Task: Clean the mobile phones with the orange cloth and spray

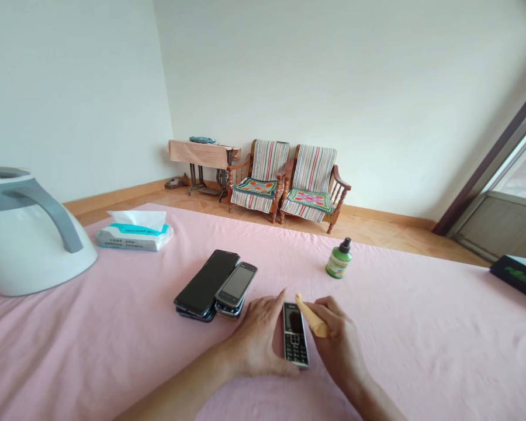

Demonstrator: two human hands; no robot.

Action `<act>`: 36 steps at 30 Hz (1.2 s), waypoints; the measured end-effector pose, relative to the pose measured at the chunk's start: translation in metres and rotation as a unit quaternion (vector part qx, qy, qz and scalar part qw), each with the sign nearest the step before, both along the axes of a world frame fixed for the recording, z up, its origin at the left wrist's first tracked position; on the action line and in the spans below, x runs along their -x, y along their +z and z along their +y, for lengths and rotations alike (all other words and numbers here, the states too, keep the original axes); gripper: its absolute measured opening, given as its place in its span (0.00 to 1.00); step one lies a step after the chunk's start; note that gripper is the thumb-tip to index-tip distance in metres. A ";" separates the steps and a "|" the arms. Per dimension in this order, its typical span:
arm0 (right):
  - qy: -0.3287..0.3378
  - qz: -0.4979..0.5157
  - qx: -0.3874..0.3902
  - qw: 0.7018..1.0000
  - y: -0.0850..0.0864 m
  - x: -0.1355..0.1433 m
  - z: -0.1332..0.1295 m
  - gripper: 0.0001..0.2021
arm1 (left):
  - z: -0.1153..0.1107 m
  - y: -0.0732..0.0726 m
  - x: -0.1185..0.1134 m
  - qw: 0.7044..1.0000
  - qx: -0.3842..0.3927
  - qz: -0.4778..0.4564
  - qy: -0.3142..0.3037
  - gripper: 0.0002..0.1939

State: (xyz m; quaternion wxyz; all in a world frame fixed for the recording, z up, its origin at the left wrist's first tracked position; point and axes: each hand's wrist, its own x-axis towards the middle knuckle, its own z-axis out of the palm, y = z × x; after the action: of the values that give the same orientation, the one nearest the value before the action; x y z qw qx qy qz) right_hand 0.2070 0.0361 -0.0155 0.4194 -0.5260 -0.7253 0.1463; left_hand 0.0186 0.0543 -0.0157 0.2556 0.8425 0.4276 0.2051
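A keypad mobile phone (295, 339) lies face up on the pink cloth, its small dark screen toward the far end. My left hand (258, 336) steadies it from the left, thumb at the bottom edge and fingers along the upper left side. Pinched in my right hand (339, 339) is a folded yellow cloth (314, 320), whose tip is by the upper right edge of the phone. Whether that tip touches the phone I cannot tell. Left of my hands are a stack of large black smartphones (208, 283) and a smaller stack topped by a grey phone (236, 285).
A green spray bottle (339, 258) stands beyond my right hand. On the left are a tissue pack (134, 233) and a large white kettle (35, 234). A black box (519, 278) sits at the far right. Two wooden armchairs (309, 187) stand past the pink-covered surface (421, 327).
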 end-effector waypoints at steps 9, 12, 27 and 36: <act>0.013 -0.058 0.026 0.998 -0.005 0.003 0.003 0.16 | -0.003 0.006 -0.001 1.000 0.009 -0.010 0.006 0.61; 0.000 -0.137 0.018 0.990 0.000 0.015 0.001 0.21 | -0.003 0.006 -0.002 1.000 0.010 -0.016 0.015 0.63; 0.005 -0.210 0.003 0.978 0.000 0.018 0.005 0.19 | -0.002 0.002 -0.003 1.000 -0.001 -0.023 0.019 0.67; 0.016 -0.218 0.004 0.976 0.006 0.018 0.003 0.20 | -0.002 0.004 -0.003 1.000 0.001 -0.021 0.017 0.67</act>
State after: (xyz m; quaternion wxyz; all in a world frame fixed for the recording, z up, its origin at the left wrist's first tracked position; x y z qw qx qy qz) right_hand 0.1895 0.0392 -0.0091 0.2467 -0.5354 -0.8069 0.0377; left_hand 0.0214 0.0519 -0.0113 0.2618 0.8303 0.4366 0.2267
